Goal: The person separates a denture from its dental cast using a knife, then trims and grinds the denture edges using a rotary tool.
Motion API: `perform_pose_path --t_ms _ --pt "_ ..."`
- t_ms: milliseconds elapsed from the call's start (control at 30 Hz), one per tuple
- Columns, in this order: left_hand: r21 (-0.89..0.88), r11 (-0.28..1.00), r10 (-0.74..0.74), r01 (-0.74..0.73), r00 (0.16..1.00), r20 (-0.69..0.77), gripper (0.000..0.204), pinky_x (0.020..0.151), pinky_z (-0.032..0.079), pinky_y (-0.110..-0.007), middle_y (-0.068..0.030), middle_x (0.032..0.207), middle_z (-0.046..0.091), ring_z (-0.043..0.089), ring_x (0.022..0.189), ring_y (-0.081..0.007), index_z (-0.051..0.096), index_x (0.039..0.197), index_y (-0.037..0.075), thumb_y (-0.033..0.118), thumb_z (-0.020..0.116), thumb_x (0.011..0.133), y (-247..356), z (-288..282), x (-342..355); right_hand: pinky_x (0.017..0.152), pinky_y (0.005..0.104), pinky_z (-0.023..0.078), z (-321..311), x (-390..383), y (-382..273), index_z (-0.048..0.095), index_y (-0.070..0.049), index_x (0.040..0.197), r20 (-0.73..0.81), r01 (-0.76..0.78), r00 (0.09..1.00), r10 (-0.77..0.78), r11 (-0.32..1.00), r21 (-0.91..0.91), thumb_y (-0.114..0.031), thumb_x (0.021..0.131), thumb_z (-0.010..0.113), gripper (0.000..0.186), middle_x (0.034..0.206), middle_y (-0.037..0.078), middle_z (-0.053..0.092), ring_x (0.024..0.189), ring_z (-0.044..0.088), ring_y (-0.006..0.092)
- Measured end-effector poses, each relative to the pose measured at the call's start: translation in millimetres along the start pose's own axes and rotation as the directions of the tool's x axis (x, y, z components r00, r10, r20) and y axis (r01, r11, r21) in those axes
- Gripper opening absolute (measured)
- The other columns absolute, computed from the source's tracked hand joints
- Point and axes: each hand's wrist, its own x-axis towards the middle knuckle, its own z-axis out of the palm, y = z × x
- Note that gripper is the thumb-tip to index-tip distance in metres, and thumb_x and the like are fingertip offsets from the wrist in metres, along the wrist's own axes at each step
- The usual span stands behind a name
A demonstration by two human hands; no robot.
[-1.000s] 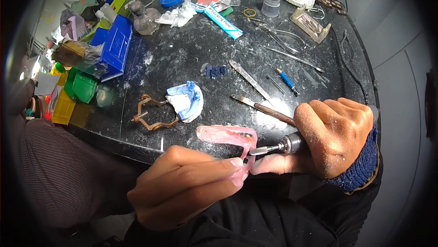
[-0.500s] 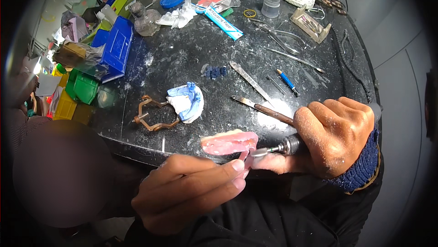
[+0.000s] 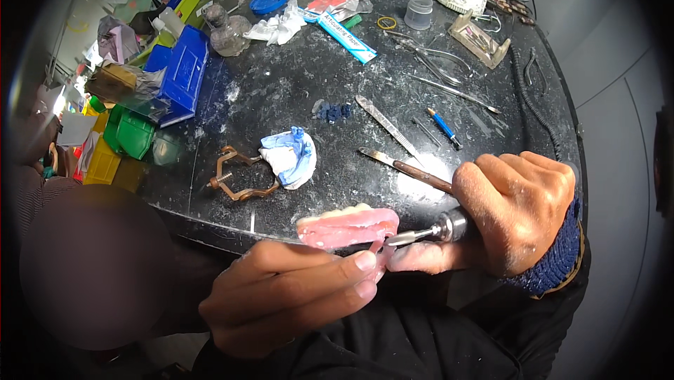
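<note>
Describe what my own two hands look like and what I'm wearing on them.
Both hands are ungloved. The right hand is white-speckled with dust, and a navy ribbed-knit cuff with a tan edge wraps its wrist. The left hand shows short nails on its fingers; I can't make out its sleeve clearly.

1 round blue lid lies beside 1 crumpled white tissue.
</note>
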Motion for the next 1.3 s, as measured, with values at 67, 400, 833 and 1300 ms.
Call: perform_pose_path --t_ms 67,400,833,1300 --pt "0.011 0.995 -0.097 0.096 0.992 0.08 0.017 0.081 0.055 -0.033 -0.0067 0.09 0.066 0.066 0.082 -0.0181 0.068 0.077 0.007 -0.002 0.076 0.066 14 -14 7 0.034 0.0264 0.026 0 2 0 0.045 -0.006 0.052 -0.002 0.003 1.0 -0.003 1.0 0.02 -0.065 0.057 0.072 0.065 0.043 0.001 0.035 0.033 0.038 0.0134" --pt "-0.091 0.988 -0.119 0.126 0.989 0.082 0.016 0.078 0.058 -0.04 -0.0083 0.088 0.066 0.067 0.08 -0.0252 0.065 0.076 0.003 -0.007 0.074 0.066 10 -8 6 0.035 0.0269 0.026 0 0 -3 0.045 -0.006 0.052 0.005 0.003 1.0 -0.003 0.999 0.039 -0.06 0.058 0.076 0.062 0.043 0.001 0.034 0.033 0.037 0.013" --pt "-0.093 0.996 -0.012 0.003 0.995 -0.096 0.023 0.069 0.061 -0.038 -0.0104 0.077 0.067 0.067 0.071 -0.0233 0.064 0.067 0.005 -0.008 0.079 0.056 -1 3 2 0.036 0.0267 0.024 -4 8 1 0.05 -0.006 0.058 -0.036 0.118 0.993 -0.115 0.989 0.09 -0.055 0.059 0.075 0.055 0.046 -0.001 0.034 0.035 0.036 0.0115" --pt "-0.454 0.889 -0.159 0.058 0.969 -0.189 0.035 0.062 0.053 -0.027 -0.0144 0.084 0.069 0.066 0.074 -0.0223 0.062 0.089 0.001 -0.009 0.079 0.06 -11 17 2 0.035 0.022 0.023 3 12 10 0.064 -0.014 0.073 -0.167 0.384 0.923 -0.346 0.83 0.404 -0.019 0.059 0.065 0.015 0.052 -0.006 0.038 0.04 0.036 0.0052"
